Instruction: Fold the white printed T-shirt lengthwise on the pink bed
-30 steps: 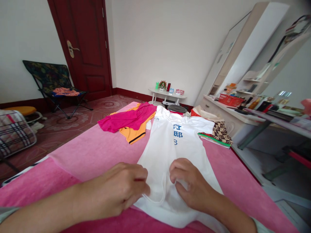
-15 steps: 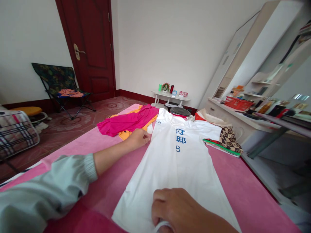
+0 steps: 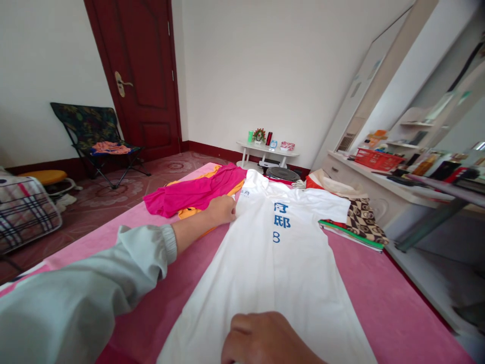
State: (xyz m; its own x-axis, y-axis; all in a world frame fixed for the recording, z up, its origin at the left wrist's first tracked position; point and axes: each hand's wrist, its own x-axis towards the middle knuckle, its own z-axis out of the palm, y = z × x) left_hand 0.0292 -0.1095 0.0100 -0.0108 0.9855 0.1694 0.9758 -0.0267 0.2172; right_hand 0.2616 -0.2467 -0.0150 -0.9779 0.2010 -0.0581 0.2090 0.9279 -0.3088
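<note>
A white T-shirt (image 3: 261,273) with blue characters and the number 8 lies stretched lengthwise over the pink bed cover (image 3: 364,283), its collar toward the far end. My left hand (image 3: 223,210) is closed, pinching the shirt's left edge just below the shoulder. Low in the view, my right hand (image 3: 265,338) is curled shut on the lower middle of the same shirt; its fingertips are hidden. Beyond my left hand lie a magenta garment (image 3: 197,192) and an orange garment (image 3: 188,212) beneath it.
A patterned brown cloth (image 3: 366,222) and other folded clothes are stacked at the bed's right edge. A dressing table with a red basket (image 3: 379,159) stands on the right. A camouflage folding chair (image 3: 91,131) is at the left, and a low white table (image 3: 267,149) is against the wall.
My left hand has moved slightly right and closed on the shirt's edge. My right hand has drawn a little nearer to me and left. The shirt appears pulled slightly straighter.
</note>
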